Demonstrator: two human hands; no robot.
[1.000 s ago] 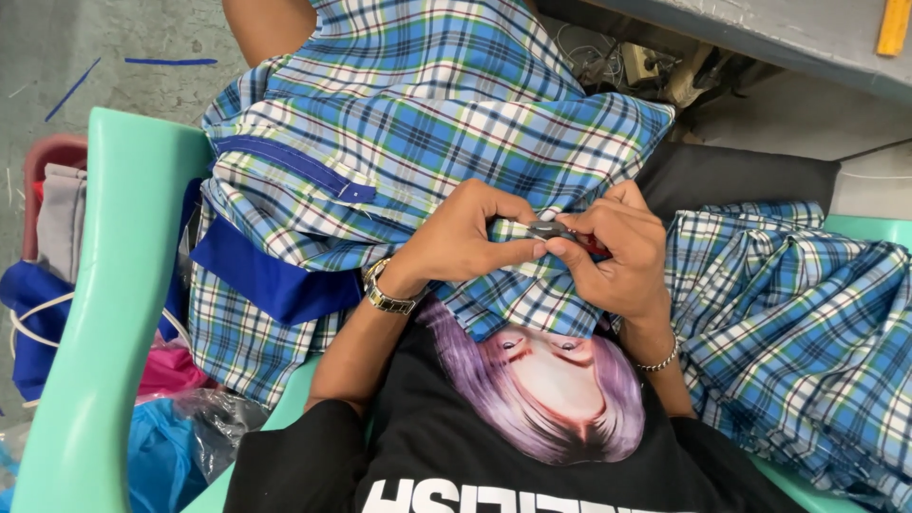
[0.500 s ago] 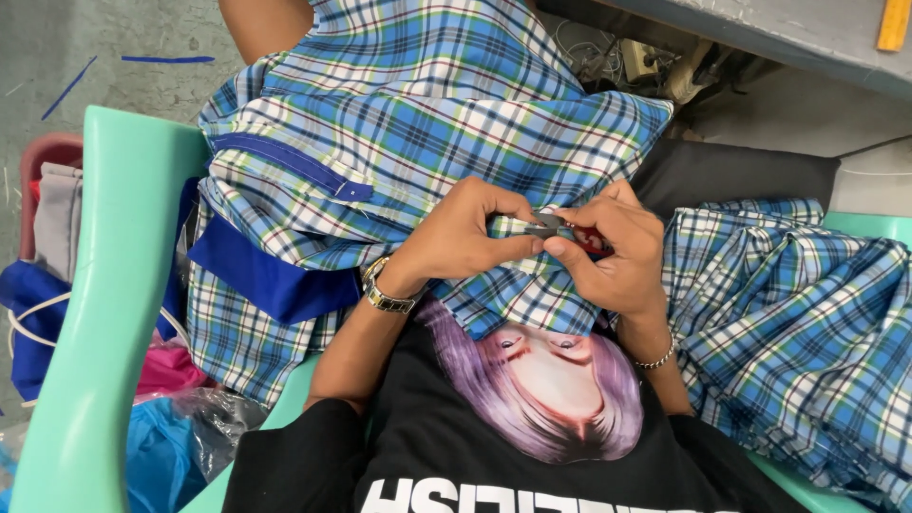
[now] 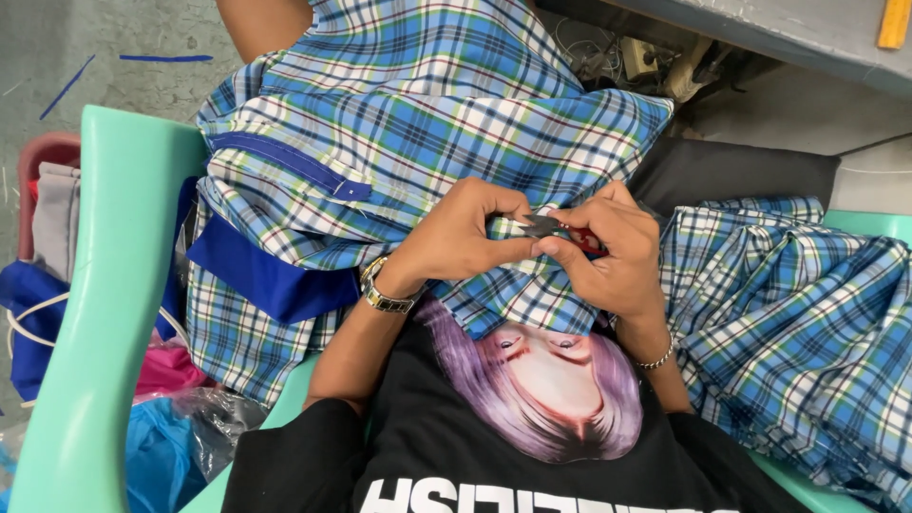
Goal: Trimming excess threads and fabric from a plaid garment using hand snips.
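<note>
left hand (image 3: 465, 237) pinches a fold of the blue plaid garment (image 3: 418, 123) on the lap; right hand (image 3: 613, 252) is closed on small red-handled snips (image 3: 560, 231) at that fold — beside the green chair (image 3: 90, 313), a red bin (image 3: 43, 157) holds grey cloth (image 3: 55, 214).

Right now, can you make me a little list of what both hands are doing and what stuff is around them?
left hand: pinches a fold of the blue plaid cloth
right hand: holds small red-handled snips at that fold
wrists: watch on the left, bracelet on the right
lap: plaid cloth over a black printed shirt
seat: mint green chair
left of chair: bin of mixed fabrics
</note>
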